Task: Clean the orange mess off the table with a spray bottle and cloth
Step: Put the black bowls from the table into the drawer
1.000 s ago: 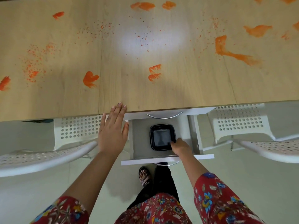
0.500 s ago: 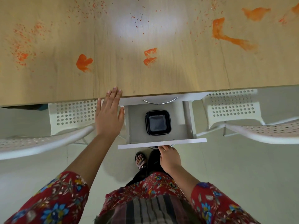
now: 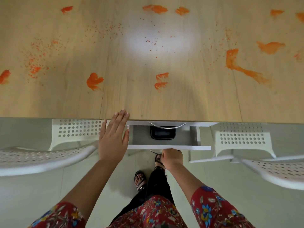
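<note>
Where orange smears [image 3: 95, 81] and specks [image 3: 37, 60] spread across the wooden table [image 3: 131, 99], the left hand [image 3: 113, 137] lies flat, fingers straight and together, tips on the near edge; the right hand [image 3: 171, 157] curls round the handle [image 3: 153, 151] of a part-open white drawer [image 3: 164, 147] holding a black tray [image 3: 162, 134].

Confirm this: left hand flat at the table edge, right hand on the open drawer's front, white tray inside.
Not quite: the head view shows the tray in the drawer is black, not white. The left hand lies flat at the table edge, and the right hand grips the drawer front.
</note>
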